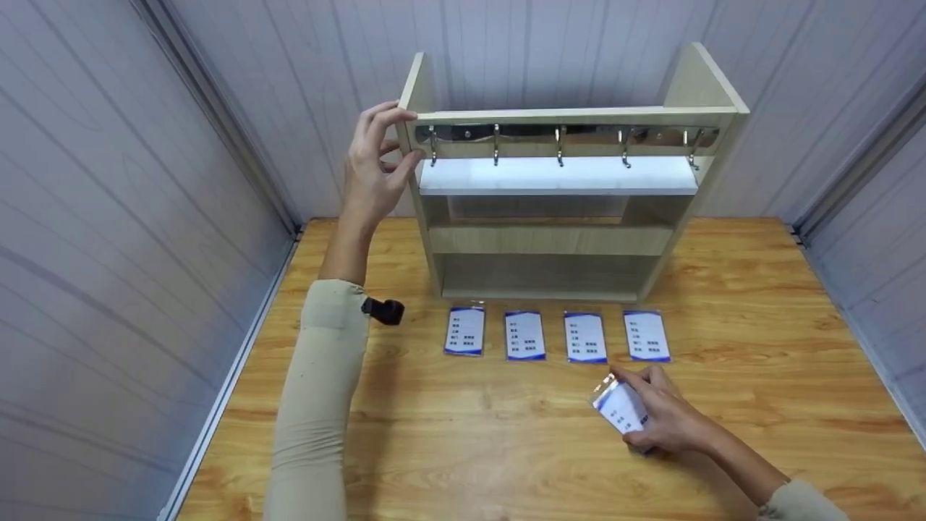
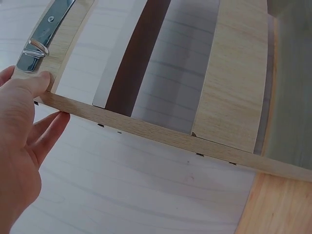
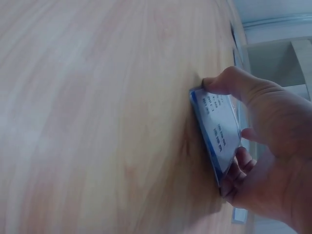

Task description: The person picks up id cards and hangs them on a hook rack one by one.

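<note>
My left hand grips the upper left edge of a light wooden shelf unit, thumb on the front and fingers round the side panel. In the left wrist view the thumb lies just below the end of the metal hook rail. Low on the right, my right hand holds a badge card in a clear sleeve by its edges, between thumb and fingers. The right wrist view shows this card tilted, close over the wood, its printed face with a blue border visible.
Several similar badge cards lie in a row before the shelf unit's base. Several metal hooks hang along its top front. A black wrist camera sticks out from the left sleeve. Pale panel walls enclose the wooden tabletop.
</note>
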Demonstrator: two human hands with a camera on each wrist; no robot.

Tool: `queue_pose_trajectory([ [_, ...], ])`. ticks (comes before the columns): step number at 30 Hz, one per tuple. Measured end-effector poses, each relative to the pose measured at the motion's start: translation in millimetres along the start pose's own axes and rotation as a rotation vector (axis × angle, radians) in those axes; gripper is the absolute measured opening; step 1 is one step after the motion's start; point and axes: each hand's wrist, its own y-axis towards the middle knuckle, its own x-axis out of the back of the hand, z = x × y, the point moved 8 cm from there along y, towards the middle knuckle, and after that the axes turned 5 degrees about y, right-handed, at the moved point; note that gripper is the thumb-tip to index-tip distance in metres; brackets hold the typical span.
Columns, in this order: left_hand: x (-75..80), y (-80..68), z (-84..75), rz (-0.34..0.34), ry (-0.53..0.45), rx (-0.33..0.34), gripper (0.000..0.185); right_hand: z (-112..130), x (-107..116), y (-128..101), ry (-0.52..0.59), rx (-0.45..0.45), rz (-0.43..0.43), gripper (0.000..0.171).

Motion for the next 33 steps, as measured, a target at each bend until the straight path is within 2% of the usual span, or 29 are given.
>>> queue_pose_trajectory([
  [7,-2.9,-0.4,-1.0,-0.004,-0.011,-0.009,0.043,4.3,-3.5,0.4,0.05,0.02,0.067,0.122],
  [15,-3.7,-0.5,-1.7,-0.004,-0.023,-0.014,0.043,6.1,-2.4,0.1,0.061,0.087,0.139,0.115],
  [20,-3.6,-0.1,-2.1,-0.017,-0.037,-0.024,0.043,5.4,-0.9,1.7,0.027,0.088,0.158,0.115],
  [33,-6.4,-1.0,-1.8,-0.026,-0.048,-0.024,0.044,-0.4,-2.2,4.6,0.064,0.088,0.17,0.119],
])
